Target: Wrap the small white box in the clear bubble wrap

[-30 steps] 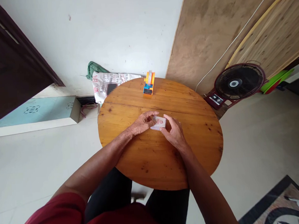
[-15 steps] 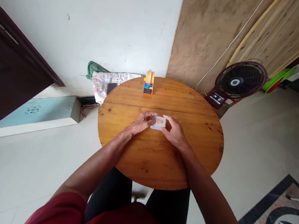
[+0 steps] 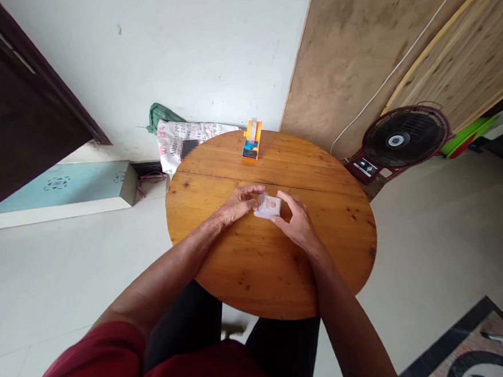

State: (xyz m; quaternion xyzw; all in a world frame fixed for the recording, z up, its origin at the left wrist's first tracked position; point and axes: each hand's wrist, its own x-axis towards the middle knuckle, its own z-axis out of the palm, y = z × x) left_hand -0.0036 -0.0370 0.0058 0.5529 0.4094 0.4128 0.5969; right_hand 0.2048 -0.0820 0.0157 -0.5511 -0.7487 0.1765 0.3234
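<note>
A small pale packet with a red mark (image 3: pixel 269 205), perhaps a deck of cards, sits over the middle of the round wooden table (image 3: pixel 339 205). My left hand (image 3: pixel 237 204) pinches its left end with curled fingers. My right hand (image 3: pixel 296 222) grips its right end between thumb and fingers. Both wrists rest on the tabletop. What lies under the packet is hidden by my fingers.
An orange and blue box (image 3: pixel 251 140) stands at the table's far edge. Behind it a printed sack (image 3: pixel 183 138) leans on the white wall. A black floor fan (image 3: pixel 403 137) stands to the right, a rug (image 3: pixel 473 345) at lower right, a dark door (image 3: pixel 17 101) at left.
My right hand has shifted a little, its fingers lifted higher round the packet's right end. The packet and my left hand stay nearly where they were.
</note>
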